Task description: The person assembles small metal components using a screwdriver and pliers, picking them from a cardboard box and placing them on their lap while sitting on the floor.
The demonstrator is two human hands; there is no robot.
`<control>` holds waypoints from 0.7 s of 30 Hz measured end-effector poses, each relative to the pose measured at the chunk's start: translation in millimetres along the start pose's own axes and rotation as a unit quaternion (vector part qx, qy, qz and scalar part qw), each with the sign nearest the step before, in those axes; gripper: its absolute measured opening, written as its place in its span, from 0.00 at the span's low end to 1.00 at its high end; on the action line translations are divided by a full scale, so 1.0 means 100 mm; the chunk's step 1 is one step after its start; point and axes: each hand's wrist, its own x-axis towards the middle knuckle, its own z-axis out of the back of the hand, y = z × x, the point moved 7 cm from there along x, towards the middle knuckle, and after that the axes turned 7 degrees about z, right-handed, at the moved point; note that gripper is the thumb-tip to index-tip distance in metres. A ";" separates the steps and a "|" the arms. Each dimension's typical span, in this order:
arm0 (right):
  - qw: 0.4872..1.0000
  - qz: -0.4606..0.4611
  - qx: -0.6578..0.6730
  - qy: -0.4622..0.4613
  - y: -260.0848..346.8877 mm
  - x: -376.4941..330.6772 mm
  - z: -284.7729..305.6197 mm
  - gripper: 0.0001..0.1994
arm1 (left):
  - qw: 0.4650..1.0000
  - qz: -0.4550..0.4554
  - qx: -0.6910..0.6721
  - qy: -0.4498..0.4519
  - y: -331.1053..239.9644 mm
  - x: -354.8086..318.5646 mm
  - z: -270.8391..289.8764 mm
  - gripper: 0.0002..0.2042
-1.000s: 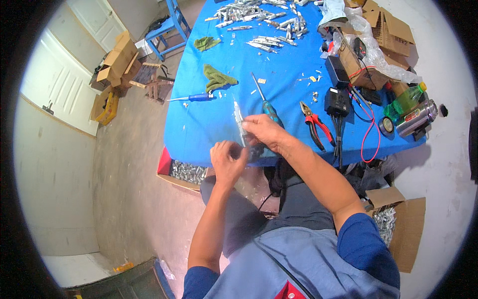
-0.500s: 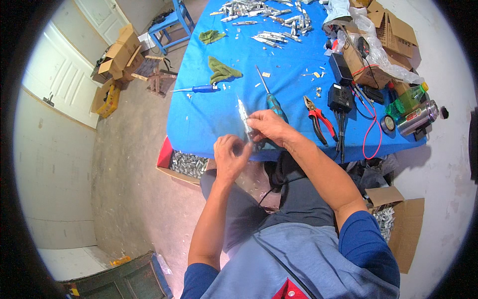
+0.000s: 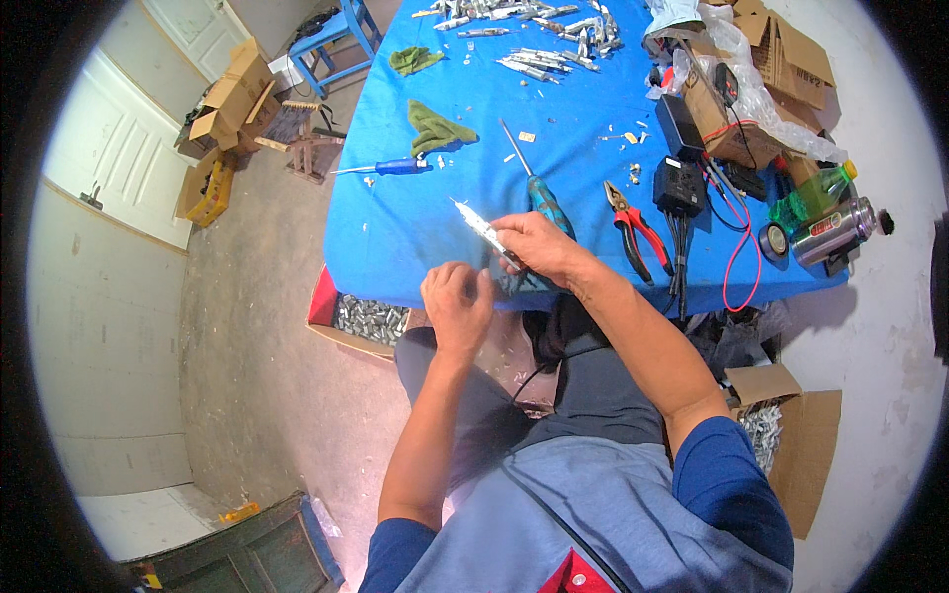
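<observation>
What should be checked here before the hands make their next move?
1. Slim silver part gripped by the right hand: ok.
2. Left hand apart from that part: ok.
3. Left hand empty: cannot tell; its curled fingers could hide something small.
4. Teal-handled screwdriver well away from the right hand: not ok; its handle lies close beside it.
5. Combination pliers lying apart from both hands: ok.
6. Blue tablecloth free of scraps: not ok; small pale bits lie near the pliers.
</observation>
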 end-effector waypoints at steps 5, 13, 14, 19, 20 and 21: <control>1.000 -0.001 0.001 0.009 -0.04 0.02 0.03 0.16 | 1.000 0.001 0.002 -0.001 -0.02 0.00 0.02 0.07; 0.986 0.024 0.048 -0.156 -0.09 -0.04 0.10 0.15 | 1.000 0.004 -0.016 -0.001 -0.03 0.00 0.02 0.08; 0.983 0.021 0.047 -0.176 -0.09 -0.06 0.11 0.15 | 1.000 0.007 -0.014 0.003 -0.02 0.00 0.02 0.08; 0.972 0.076 -0.027 -0.222 -0.08 -0.14 0.11 0.07 | 1.000 -0.012 0.005 0.005 -0.04 -0.01 0.02 0.12; 0.968 0.087 -0.052 -0.230 -0.05 -0.17 0.09 0.06 | 1.000 -0.014 0.009 0.006 -0.04 -0.02 0.02 0.12; 0.966 0.088 -0.061 -0.237 -0.05 -0.19 0.08 0.05 | 1.000 -0.015 0.012 0.007 -0.05 -0.02 0.02 0.13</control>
